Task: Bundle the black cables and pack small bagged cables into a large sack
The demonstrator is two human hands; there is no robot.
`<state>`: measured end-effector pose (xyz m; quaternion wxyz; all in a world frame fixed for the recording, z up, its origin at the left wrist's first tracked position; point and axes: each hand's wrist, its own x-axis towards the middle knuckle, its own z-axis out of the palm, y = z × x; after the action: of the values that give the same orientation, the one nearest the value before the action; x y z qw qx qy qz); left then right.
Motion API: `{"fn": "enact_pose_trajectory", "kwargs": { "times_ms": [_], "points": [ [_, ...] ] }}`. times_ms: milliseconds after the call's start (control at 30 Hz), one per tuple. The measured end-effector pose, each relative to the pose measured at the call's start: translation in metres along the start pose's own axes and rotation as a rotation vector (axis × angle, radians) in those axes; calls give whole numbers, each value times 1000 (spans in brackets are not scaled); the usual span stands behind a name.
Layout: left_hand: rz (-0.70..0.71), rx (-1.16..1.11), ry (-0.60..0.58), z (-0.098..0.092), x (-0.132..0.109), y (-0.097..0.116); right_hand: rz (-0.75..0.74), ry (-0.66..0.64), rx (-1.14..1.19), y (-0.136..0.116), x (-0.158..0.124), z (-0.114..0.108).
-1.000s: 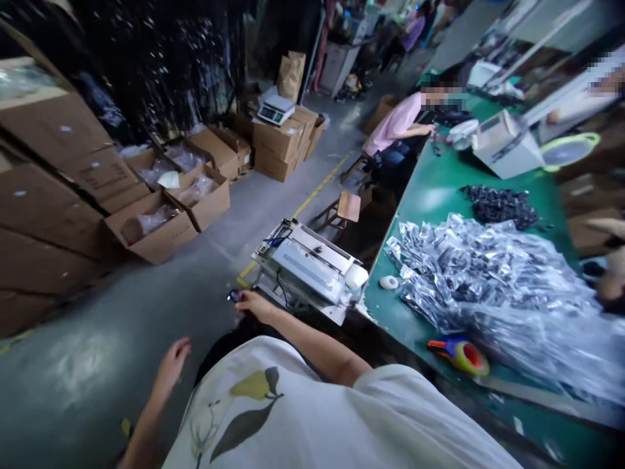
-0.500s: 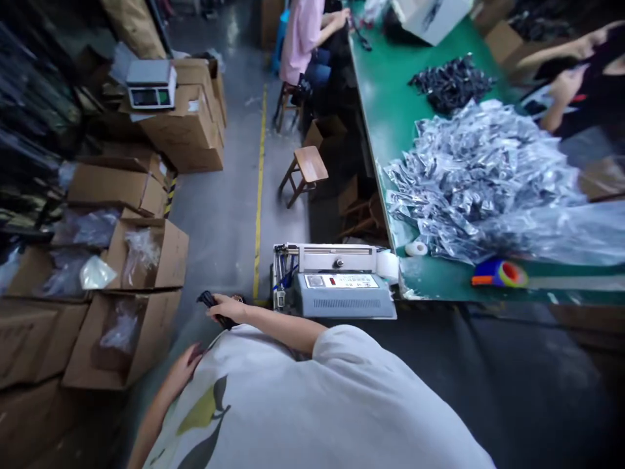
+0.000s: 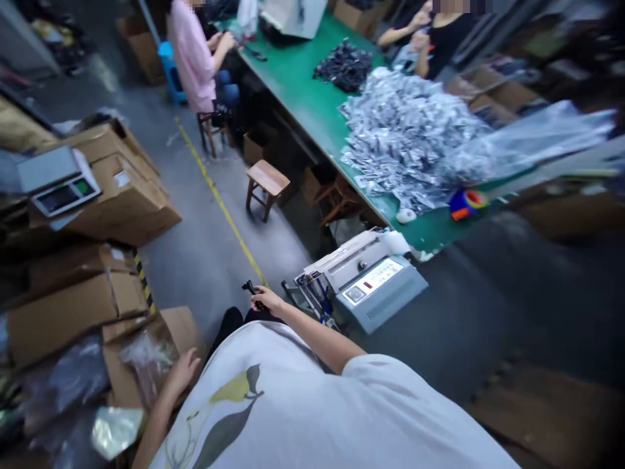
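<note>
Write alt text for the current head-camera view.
A person's right hand holds a small black item near a gray machine; the left hand is near an open cardboard box. Silvery packets are heaped on a green table where a co-worker in pink sits.

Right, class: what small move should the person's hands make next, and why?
Perhaps ease the right hand slightly left, away from the grey machine: it holds a small black item, and in this view the right forearm runs close alongside that machine.
</note>
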<state>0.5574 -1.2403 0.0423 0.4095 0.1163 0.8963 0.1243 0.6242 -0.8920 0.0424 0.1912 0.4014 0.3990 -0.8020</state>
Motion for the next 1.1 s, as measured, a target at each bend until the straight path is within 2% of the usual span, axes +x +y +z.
{"fn": "enact_pose_trajectory", "kwargs": {
  "times_ms": [67, 167, 233, 267, 333, 400, 500, 600, 733, 867, 967, 1100],
  "points": [
    [58, 31, 6, -61, 60, 12, -59, 124, 106, -20, 10, -2],
    [132, 56, 32, -140, 144, 46, -132, 255, 221, -47, 24, 0],
    [178, 53, 45, -174, 192, 76, -157, 317, 259, -66, 37, 0],
    [199, 44, 51, -185, 212, 93, -159, 341, 264, -76, 45, -3],
    [235, 14, 59, -195, 244, 130, -150, 378, 254, -101, 62, -14],
    [256, -10, 50, -192, 267, 169, -135, 401, 228, -136, 80, -34],
    [286, -12, -22, -181, 291, 224, -146, 435, 211, -207, 105, -78],
    [312, 28, -127, -184, 312, 260, -219, 501, 257, -289, 125, -130],
    [289, 124, -162, -219, 354, 288, -343, 604, 345, -384, 146, -196],
    [268, 177, -182, -256, 418, 322, -429, 654, 374, -461, 166, -252],
    [285, 174, -220, -271, 474, 360, -479, 689, 370, -518, 178, -295],
    [318, 130, -250, -293, 546, 428, -518, 762, 357, -598, 187, -346]
  ]
}}
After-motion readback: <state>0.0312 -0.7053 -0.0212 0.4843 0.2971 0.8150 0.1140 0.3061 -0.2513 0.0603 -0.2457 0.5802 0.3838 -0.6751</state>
